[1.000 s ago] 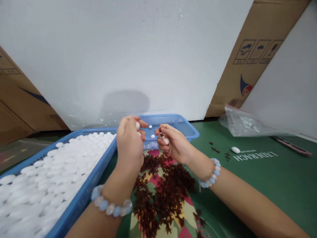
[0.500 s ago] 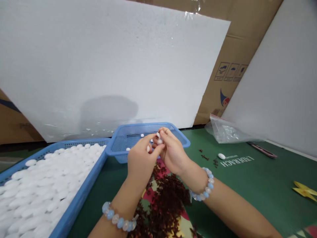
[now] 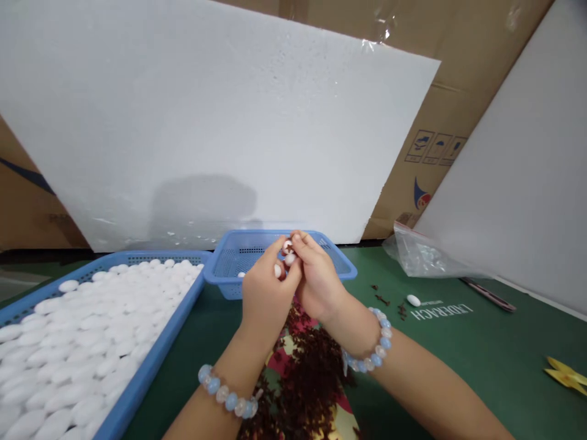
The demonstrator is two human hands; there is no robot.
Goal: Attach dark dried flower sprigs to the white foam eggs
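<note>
My left hand (image 3: 266,290) and my right hand (image 3: 316,278) meet above the near rim of a small blue basket (image 3: 342,261). Their fingertips pinch together on a small white oval bead (image 3: 287,247) with a dark red bit on it. Another white bead (image 3: 277,270) sits tucked in my left hand's fingers. Both wrists wear beaded bracelets. Below the hands lies a heap of dark red star-shaped pieces (image 3: 307,373) on a colourful sheet. A large blue tray (image 3: 151,366) full of white oval beads (image 3: 82,342) stands at the left.
A green mat (image 3: 481,354) covers the table. On it lie a loose white bead (image 3: 413,300), a few red pieces (image 3: 380,298), a clear plastic bag (image 3: 422,256) and yellow paper (image 3: 566,371). White foam boards (image 3: 206,122) and cardboard boxes (image 3: 426,171) stand behind.
The hands came together from slightly apart and now pinch one bead between them. The view has tilted upward and the baskets have shifted in the picture.
</note>
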